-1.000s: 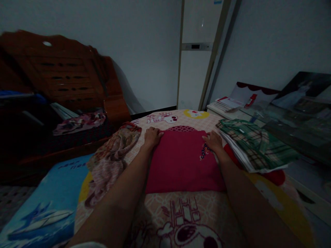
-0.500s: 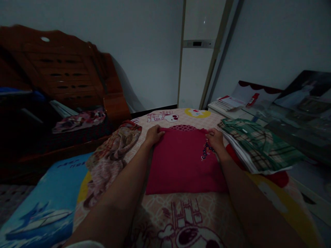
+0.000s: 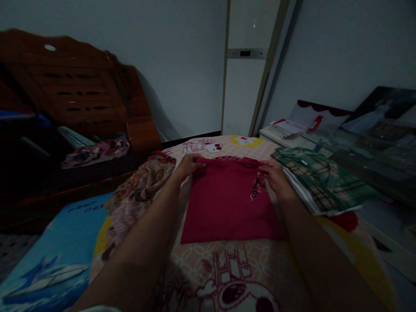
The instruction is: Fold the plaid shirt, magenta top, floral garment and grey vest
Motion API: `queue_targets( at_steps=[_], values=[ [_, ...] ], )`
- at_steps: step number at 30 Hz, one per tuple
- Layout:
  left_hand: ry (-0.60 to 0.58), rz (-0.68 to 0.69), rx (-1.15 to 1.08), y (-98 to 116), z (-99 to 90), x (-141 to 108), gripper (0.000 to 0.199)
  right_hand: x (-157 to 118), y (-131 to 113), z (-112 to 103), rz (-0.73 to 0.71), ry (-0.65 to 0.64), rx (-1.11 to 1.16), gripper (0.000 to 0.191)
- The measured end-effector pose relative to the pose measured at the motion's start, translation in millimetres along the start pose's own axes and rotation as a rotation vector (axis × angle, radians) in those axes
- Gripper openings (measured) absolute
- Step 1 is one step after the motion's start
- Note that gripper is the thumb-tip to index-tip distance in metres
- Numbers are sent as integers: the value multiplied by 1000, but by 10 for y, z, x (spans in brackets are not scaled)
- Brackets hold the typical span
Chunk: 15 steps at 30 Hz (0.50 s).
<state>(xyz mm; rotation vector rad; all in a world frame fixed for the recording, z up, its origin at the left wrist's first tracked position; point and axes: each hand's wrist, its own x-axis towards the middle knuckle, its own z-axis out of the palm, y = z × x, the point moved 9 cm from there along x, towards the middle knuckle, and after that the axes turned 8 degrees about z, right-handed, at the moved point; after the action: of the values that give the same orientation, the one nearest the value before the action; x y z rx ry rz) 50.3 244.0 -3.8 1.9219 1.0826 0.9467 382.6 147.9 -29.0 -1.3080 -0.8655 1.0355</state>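
Note:
A dark pink shirt (image 3: 227, 203) with a small embroidered flower motif lies folded into a rough rectangle on the patterned blanket (image 3: 227, 266). At its far left corner my left hand (image 3: 190, 165) pinches the cloth between thumb and fingers. My right hand (image 3: 274, 175) grips the far right corner in the same way, just above the embroidery. Between the hands the far edge is slightly raised, and a strip of dotted cloth shows behind it. Both forearms reach in from the bottom of the view.
Left of the shirt lies a crumpled patterned garment (image 3: 146, 186). A folded green plaid shirt (image 3: 325, 177) tops a clothes stack on the right. Beyond are a wooden bench (image 3: 78, 91), a tall white cabinet-like unit (image 3: 243, 91) and a glass-topped stand (image 3: 351, 143). A blue printed cushion (image 3: 55, 251) sits lower left.
Both hands have lifted the shirt's far edge slightly, so less of the dotted cloth behind it shows. My right hand's fingers now extend more toward the edge. The view has shifted slightly.

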Motion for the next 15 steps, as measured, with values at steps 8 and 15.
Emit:
queue_targets(
  at_steps=[8, 15],
  values=[
    [-416, 74, -166, 634, 67, -507, 35, -435, -212, -8, 115, -331, -57, 30],
    [-831, 84, -123, 541, 481, -1036, 31, -867, -17, 45, 254, -579, -237, 31]
  ],
)
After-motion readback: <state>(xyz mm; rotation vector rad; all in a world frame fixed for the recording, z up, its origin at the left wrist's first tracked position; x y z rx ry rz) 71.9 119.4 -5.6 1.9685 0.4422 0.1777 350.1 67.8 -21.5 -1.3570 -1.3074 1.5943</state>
